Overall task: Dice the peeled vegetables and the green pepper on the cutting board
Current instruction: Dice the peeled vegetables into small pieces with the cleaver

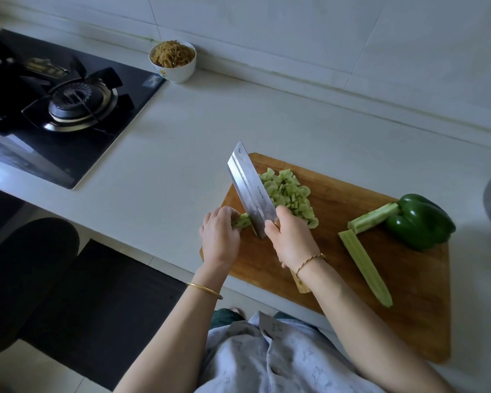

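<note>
**Shirt, hands, cleaver: stub under the blade**

Shirt (267,358): bottom edge.
Left grip (220,236): pinches a short peeled stub (243,221) at the left end of the board (352,293), fingertips just beside the blade.
Right grip (291,239): wrapped round the cleaver (251,188) handle, edge on the stub.
Dice (289,194): heaped behind the blade.
Two peeled lengths (364,275), pepper (420,221): right, uncut.
Handling, judged: stub light, soft, likely slick, little left to hold. Pepper hollow, glossy, may roll; steady its shoulder.

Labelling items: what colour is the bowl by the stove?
The bowl is white, seen in the head view.
</note>
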Available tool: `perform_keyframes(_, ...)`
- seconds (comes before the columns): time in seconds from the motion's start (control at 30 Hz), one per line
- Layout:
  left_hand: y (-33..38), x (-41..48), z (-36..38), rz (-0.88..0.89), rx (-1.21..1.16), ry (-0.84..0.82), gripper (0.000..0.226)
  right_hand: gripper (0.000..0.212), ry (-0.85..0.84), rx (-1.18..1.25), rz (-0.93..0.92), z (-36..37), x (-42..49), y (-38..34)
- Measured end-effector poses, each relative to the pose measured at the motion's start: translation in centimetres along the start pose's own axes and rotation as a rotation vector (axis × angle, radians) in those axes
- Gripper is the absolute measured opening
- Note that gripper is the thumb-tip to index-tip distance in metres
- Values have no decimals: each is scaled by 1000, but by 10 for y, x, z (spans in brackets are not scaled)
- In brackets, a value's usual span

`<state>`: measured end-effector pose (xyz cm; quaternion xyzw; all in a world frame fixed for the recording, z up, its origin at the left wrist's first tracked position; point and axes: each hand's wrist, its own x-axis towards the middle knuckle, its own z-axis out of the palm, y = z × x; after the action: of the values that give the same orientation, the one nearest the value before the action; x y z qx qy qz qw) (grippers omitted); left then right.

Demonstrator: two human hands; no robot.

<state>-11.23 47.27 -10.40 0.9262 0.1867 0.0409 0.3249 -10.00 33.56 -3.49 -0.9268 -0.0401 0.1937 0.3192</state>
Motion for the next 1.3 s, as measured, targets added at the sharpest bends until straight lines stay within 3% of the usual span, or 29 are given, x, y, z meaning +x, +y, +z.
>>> perform_keyframes(0.2, -3, 1, 1, 15, -7, 3, 18, 17, -19, -65, 18, 9, 3, -4)
perform_keyframes(0.57, -5, 5, 4, 22, -21, -5, 16, 21, 48, 64, 7, -1, 3, 4)
perform_keyframes(1.07, -3, 2, 0, 40, -26, -11, 17, 19, -4, -97, 4, 10, 5, -4)
perform_keyframes(1.3, -4, 3, 3, 34, -35, 4, 19, 19, 31, 17, 22, 3, 4, 1)
